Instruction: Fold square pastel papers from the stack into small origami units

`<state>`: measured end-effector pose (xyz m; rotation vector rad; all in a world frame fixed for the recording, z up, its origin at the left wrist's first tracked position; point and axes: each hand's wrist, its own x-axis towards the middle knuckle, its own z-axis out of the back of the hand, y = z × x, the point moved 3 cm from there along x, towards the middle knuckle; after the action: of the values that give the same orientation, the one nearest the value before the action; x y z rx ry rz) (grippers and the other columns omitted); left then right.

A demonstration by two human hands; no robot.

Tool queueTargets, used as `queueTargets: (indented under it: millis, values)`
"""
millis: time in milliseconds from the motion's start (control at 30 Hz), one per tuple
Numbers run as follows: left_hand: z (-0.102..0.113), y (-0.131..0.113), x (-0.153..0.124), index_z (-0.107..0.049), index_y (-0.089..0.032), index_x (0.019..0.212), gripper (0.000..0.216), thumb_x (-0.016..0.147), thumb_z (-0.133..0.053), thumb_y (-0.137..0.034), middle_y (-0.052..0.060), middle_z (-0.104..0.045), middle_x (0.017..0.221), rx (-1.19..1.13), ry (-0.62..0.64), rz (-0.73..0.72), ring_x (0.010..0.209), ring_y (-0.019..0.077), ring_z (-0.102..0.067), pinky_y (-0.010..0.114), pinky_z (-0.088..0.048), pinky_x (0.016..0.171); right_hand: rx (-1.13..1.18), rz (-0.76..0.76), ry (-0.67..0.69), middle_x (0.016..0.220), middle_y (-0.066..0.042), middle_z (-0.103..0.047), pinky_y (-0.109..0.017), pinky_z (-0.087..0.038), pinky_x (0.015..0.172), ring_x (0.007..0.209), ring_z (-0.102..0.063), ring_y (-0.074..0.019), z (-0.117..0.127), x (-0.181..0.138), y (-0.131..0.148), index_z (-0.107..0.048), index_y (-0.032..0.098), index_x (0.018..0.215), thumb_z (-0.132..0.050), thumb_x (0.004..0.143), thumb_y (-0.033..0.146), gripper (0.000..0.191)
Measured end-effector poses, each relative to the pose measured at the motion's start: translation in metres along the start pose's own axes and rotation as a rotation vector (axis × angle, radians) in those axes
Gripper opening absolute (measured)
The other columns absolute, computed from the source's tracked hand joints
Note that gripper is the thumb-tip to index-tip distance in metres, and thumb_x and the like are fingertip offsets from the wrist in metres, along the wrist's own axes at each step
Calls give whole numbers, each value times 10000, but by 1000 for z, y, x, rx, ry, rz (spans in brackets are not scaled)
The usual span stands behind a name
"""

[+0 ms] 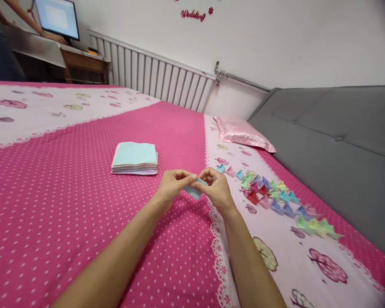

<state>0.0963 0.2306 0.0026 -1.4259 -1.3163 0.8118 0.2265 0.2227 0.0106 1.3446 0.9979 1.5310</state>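
The left hand (170,186) and right hand (220,188) pinch a light-blue folded paper (194,192) between their fingers (188,180) over the pink polka-dotted bedspread (80,184), probably to keep its creases tight, with a square pastel paper stack (135,155) seemingly within reach and multicoloured folded-paper boats (274,194) grouped at right.

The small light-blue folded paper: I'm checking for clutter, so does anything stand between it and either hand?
Nothing visible does: the left hand and right hand both pinch the light-blue paper. The squarish stack of multicoloured paper lies apart, to the left.
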Motion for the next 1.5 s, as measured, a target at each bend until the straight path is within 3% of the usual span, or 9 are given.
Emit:
queueTargets:
  millis: [267, 567, 800, 1000, 1167, 1300, 1500]
  values:
    - [4, -2, 1, -642, -126, 592, 232, 620, -693, -350, 8, -607, 541, -17, -104, -74, 503, 99, -514, 219, -405, 526, -23, -28, -15, 585, -16, -616, -252, -451, 526, 534, -552, -126, 5, 1, -1, -638, 151, 674, -704, 619, 396, 259]
    - [4, -1, 1, -643, -129, 601, 234, 632, -684, -357, 8, -620, 559, -28, -93, -85, 518, 103, -523, 227, -413, 548, -67, -29, 4, 526, -6, -608, -240, -397, 501, 507, -524, -113, 10, 2, 1, -672, 165, 602, -666, 670, 384, 230]
    - [5, -2, 2, -642, -127, 578, 256, 608, -695, -375, 8, -605, 535, 25, -119, -82, 501, 103, -509, 222, -402, 529, -59, -30, 41, 611, -20, -651, -252, -445, 554, 570, -574, -133, 9, 1, 2, -694, 168, 697, -652, 685, 383, 219]
    - [1, 0, 1, -682, -120, 624, 265, 594, -703, -383, 27, -644, 567, 114, -46, -27, 508, 110, -531, 228, -399, 543, -1, -61, 54, 576, -28, -642, -275, -466, 528, 515, -570, -144, 5, 0, -2, -663, 147, 644, -716, 604, 392, 254]
    - [1, 5, 2, -676, -131, 634, 237, 586, -714, -359, 38, -657, 591, 175, 38, 15, 539, 129, -571, 226, -416, 548, 26, -62, -55, 584, -10, -636, -254, -444, 538, 521, -548, -120, 11, 2, -4, -667, 155, 645, -708, 619, 359, 210]
    - [1, 9, 4, -674, -132, 595, 267, 653, -652, -392, 55, -649, 554, 265, 102, -13, 516, 138, -576, 228, -414, 518, 54, -66, -83, 588, 4, -631, -242, -427, 541, 520, -528, -104, 14, 3, -4, -668, 165, 656, -708, 629, 319, 162]
    - [0, 8, 5, -681, -135, 587, 278, 670, -635, -396, 53, -655, 554, 201, 158, -34, 521, 136, -582, 252, -462, 580, 70, -78, -75, 554, 17, -606, -240, -394, 523, 500, -497, -95, 14, 3, -2, -661, 164, 631, -713, 621, 310, 156]
